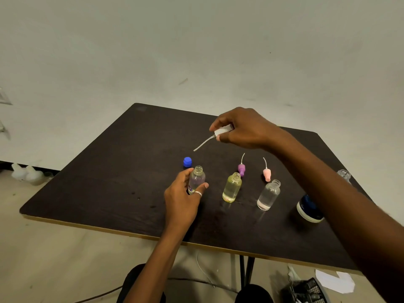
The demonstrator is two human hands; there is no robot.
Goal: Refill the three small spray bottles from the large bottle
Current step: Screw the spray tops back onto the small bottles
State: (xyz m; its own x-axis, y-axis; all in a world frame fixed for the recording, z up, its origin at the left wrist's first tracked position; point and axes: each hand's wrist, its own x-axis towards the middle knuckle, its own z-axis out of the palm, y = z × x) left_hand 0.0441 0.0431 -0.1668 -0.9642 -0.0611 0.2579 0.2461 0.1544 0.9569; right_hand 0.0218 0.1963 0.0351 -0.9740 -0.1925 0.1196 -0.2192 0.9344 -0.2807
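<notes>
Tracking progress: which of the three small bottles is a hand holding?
The leftmost bottle, gripped by the left hand near the blue cap; the yellowish middle bottle and the rightmost bottle stand untouched.

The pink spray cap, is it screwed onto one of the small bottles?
No, the pink spray cap stands on the table behind an open small bottle, apart from it.

Your left grip (183, 200) curls round the leftmost open bottle (196, 179) on the table (87, 193). Your right grip (244, 127) pinches a white spray head (223, 129) above, its tube slanting down. The yellowish bottle (232, 188) and clear bottle (269, 195) stand open alongside.
</notes>
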